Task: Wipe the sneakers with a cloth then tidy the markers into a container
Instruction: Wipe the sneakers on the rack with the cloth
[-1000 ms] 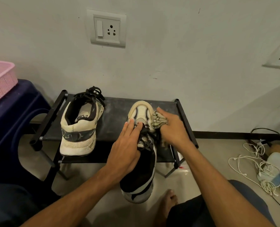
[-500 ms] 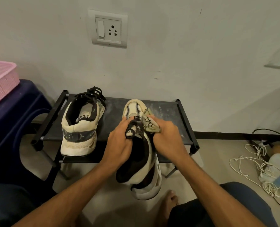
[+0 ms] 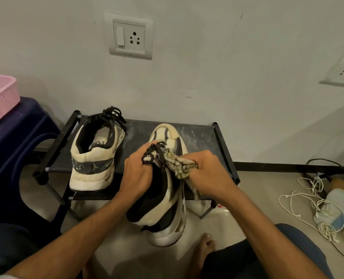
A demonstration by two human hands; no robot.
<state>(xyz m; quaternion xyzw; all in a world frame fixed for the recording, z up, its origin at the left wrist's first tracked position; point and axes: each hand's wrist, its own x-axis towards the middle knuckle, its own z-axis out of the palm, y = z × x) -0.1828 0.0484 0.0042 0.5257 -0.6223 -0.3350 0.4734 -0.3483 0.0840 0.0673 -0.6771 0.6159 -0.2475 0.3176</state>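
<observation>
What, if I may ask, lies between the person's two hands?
Head view: the held sneaker, gripped by the left hand, and the cloth bunched in the right hand.

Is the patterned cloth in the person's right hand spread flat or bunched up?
Bunched up: the right hand grips the cream dark-lined cloth as a crumpled wad against the cream-and-black sneaker.

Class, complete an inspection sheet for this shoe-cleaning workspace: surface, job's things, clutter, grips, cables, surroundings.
Surface: black rack, top smeared with pale dust.
Job's things: one sneaker stands on the rack; second sneaker held at its front edge, patterned cloth against it; markers nothing seen.
Clutter: blue-and-white bundle on floor, right.
Grips: left hand holds second sneaker at its laces; right hand grips patterned cloth.
Cables: white cable tangle and black cable on floor, right.
Surroundings: wall socket above rack; pink basket on dark blue stool, left.
</observation>
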